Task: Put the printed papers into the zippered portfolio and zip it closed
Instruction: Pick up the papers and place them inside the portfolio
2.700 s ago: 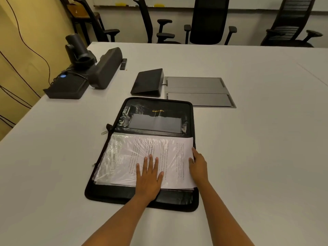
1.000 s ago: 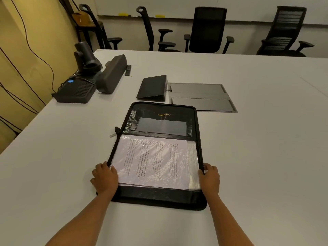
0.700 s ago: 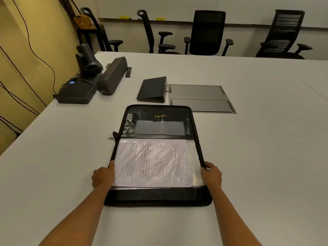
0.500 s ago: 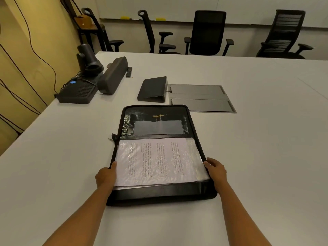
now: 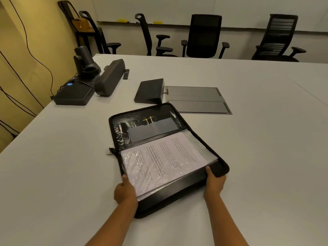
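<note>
- The portfolio [image 5: 170, 191] lies open on the bench [image 5: 53, 174], mid-frame and skewed, with its far half pointing toward the upper left.
- The papers [image 5: 165, 160] sit on the near half with crinkly clear plastic over their left part, so I'd say the loading bit is done.
- My left hand [image 5: 125, 191] has its fingers wrapped round the lower left edge, thumb up beside the stack.
- My right hand [image 5: 214, 181] grips the lower right edge the same way, thumb right at the sheets.
- I figure I'm holding both sides so the stack doesn't slide while I fold that half over.
- The zipper pull [image 5: 111, 151] dangles at the spine on the left, untouched, so the zipping isn't done yet.
</note>
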Motion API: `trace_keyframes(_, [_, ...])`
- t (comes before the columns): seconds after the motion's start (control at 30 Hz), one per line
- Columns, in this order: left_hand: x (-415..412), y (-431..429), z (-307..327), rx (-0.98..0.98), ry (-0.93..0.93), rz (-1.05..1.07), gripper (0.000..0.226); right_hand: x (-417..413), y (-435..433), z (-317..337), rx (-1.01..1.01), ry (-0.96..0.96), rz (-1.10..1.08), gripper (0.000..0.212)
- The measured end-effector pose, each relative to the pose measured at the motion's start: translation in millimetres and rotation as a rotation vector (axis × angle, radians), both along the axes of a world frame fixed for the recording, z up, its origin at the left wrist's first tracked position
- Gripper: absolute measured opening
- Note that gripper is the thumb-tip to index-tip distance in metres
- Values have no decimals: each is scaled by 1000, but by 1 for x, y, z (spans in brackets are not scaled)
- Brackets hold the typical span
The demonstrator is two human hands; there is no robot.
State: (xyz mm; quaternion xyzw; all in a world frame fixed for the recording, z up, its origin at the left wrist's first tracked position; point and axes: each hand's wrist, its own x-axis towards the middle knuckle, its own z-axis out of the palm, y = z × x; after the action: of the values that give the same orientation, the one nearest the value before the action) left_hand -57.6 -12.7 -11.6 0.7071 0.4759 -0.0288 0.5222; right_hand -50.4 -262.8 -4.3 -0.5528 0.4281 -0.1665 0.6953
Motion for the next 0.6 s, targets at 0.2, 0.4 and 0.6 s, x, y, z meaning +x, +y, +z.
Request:
trace_keyframes(0.2, [-14, -64, 11, -239, -20, 117, 60, -13, 26, -11, 47, -50, -45, 72])
trace_keyframes(0.4, [8, -60, 17, -368, -92, 94, 51, -13, 2, -3, -6, -152, 56, 68])
trace_keyframes(0.6, [46, -17, 18, -503, -141, 165, 64, -19, -34, 2, 22, -202, 186, 63])
